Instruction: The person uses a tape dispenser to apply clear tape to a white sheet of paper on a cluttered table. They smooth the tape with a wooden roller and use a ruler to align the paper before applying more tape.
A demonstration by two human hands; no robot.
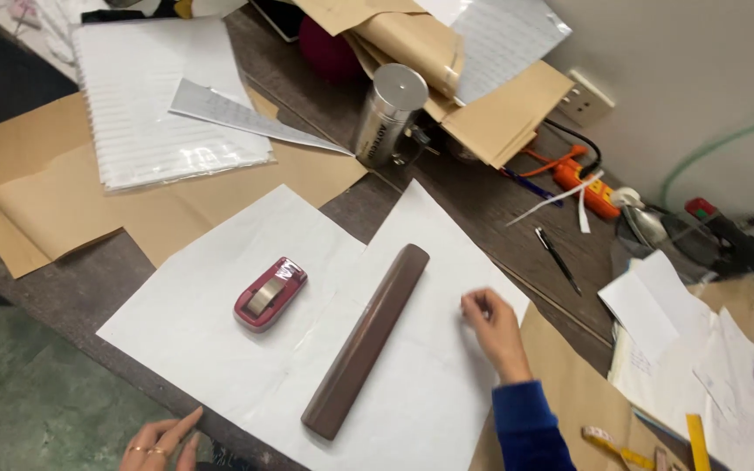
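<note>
A long brown box (366, 340) lies diagonally on a large white paper sheet (211, 296) spread over the dark table. A red tape dispenser (270, 293) sits on the sheet to the box's left. My right hand (492, 327), in a blue sleeve, rests on the white sheet just right of the box, fingers curled and pinched together; whether it pinches the paper is unclear. My left hand (161, 443), with rings on its fingers, hovers at the table's near edge with fingers apart, holding nothing.
Brown wrapping paper (63, 201) and a ribbed white sheet stack (154, 96) lie at the far left. A metal canister (387, 113) stands behind. A black pen (557, 258), an orange cutter (588, 190), loose papers (700, 349) and a measuring tape (608, 443) crowd the right.
</note>
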